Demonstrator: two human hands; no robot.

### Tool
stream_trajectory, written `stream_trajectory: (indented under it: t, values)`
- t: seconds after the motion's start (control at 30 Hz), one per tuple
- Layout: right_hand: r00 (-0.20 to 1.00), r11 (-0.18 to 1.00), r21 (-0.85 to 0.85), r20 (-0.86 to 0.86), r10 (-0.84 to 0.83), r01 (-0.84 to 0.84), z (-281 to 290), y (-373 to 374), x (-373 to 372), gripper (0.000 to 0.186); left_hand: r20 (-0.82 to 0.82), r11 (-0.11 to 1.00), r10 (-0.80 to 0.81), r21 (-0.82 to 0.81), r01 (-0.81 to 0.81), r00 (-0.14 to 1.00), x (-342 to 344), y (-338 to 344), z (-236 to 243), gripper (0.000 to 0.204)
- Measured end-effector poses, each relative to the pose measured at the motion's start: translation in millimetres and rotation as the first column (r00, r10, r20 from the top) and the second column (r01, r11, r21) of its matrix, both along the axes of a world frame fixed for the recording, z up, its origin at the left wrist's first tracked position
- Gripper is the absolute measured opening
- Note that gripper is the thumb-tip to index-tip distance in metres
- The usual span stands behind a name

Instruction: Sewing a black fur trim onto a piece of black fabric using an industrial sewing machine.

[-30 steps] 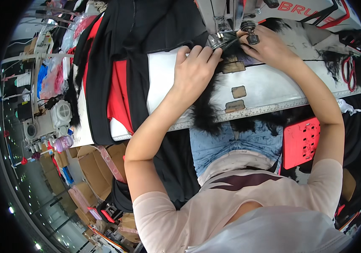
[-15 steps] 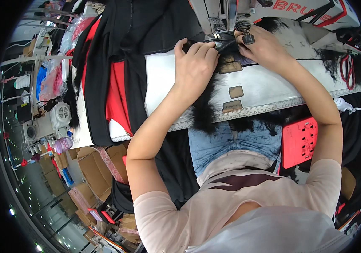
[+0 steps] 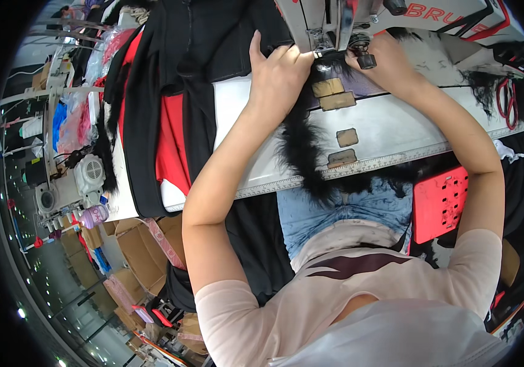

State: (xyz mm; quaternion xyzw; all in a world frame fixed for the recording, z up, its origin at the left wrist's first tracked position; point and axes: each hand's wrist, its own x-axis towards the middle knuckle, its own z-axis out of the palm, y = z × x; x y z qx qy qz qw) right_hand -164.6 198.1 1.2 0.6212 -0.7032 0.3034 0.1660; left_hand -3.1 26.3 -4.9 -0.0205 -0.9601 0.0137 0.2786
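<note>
My left hand (image 3: 279, 76) lies left of the needle area of a sewing machine (image 3: 320, 27). Its outer finger sticks up, while the others bend over black fabric (image 3: 228, 43) near the presser foot. On the other side of the machine head, my right hand (image 3: 384, 66) is curled close to the needle. Its fingertips are hidden behind a dark knob (image 3: 366, 60), so what they grip does not show. A strip of black fur (image 3: 305, 150) runs from under my left hand over the front edge of the white table (image 3: 390, 125).
Black cloth with red panels (image 3: 172, 140) drapes over the table at left. Red-handled scissors (image 3: 506, 104) lie at the right end, beside black fur scraps (image 3: 481, 88). A ruler strip (image 3: 390, 160) follows the front edge. Cardboard boxes (image 3: 143, 251) stand below left; a red perforated panel (image 3: 439, 205) is by my right arm.
My left hand has moved slightly away from me and to the left. The hanging fur strip has shifted right, and more of a tan patch beside the needle shows. The right hand stays near the needle.
</note>
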Motion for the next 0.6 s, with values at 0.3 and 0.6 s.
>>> stream_trajectory:
  t: [0.3, 0.6]
  values:
    - [0.993, 0.993, 0.118, 0.119, -0.024, 0.009, 3, 3, 3, 0.02, -0.005, 0.999, -0.032, 0.014, 0.032, 0.999, -1, -5, -2, 0.012]
    - [0.968, 0.985, 0.171, 0.249, -0.012, -0.032, -5, 7, -4, 0.023, -0.067, 0.996, -0.038, 0.08, 0.044, 0.997, -1, -4, -5, 0.012]
